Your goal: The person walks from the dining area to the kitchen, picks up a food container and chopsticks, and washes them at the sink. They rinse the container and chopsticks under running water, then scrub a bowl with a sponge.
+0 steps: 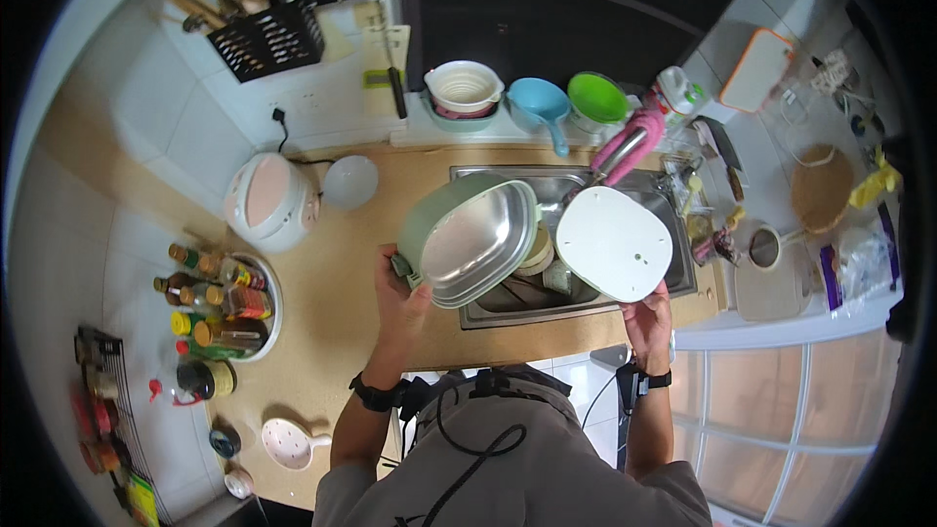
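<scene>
My left hand (399, 300) grips the near left end of a pale green lunch box (476, 241), an oval container with a shiny metal lining. It is tilted so that its open mouth faces right and up. In my right hand (650, 322) is a white rounded-square lid (615, 243), held by its lower edge with the fingers mostly behind it. Both pieces are above the stainless steel sink (542, 318), apart from each other. Between them a cup (558, 278) and a stacked round container (538, 255) show in the basin, partly hidden.
Behind the sink, a ledge bears nested bowls (465, 88), a blue ladle (538, 106) and a green bowl (596, 99). A pink-wrapped faucet (629, 146) reaches over the basin. To the left are a rice cooker (267, 201), a white bowl (351, 181) and a tray (274, 307) of bottles.
</scene>
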A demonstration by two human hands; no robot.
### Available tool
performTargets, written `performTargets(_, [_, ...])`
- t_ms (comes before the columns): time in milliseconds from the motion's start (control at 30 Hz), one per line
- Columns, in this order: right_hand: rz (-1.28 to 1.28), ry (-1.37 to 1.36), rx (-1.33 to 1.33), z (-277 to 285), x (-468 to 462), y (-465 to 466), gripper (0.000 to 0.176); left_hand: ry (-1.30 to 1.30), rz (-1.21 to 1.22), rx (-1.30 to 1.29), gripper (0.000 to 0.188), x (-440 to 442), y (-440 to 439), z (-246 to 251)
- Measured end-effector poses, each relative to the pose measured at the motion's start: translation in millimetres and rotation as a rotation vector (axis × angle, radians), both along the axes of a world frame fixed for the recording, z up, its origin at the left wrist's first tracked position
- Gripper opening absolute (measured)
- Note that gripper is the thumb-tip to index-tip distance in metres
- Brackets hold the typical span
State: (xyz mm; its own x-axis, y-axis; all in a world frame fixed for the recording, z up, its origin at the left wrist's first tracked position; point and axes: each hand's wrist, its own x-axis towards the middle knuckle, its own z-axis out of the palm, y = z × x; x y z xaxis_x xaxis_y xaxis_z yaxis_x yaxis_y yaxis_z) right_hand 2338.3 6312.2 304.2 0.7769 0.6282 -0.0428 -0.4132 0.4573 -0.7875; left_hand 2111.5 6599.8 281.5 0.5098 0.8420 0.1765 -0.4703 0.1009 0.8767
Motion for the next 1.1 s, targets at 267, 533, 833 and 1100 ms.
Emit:
performTargets(267, [-0.089,0.005,-0.028,7,-6,-19,0.045,0.164,0.038,0.662,0.066,23,-8,8])
performTargets(533, [-0.127,-0.001,-0.024,8,1,-39,0.042,0.131,0.048,0.897,0.073,49,-27,15])
performTargets(833, [-0.108,-0.053,-0.087,-17,29,-66,0.039,0.222,0.198,0.07,0.044,67,-27,-49])
performTargets(1100, [0.073,-0.588,-0.37,-16,30,-43,0.023,-0.021,-0.018,-0.451,0.038,94,-81,-73])
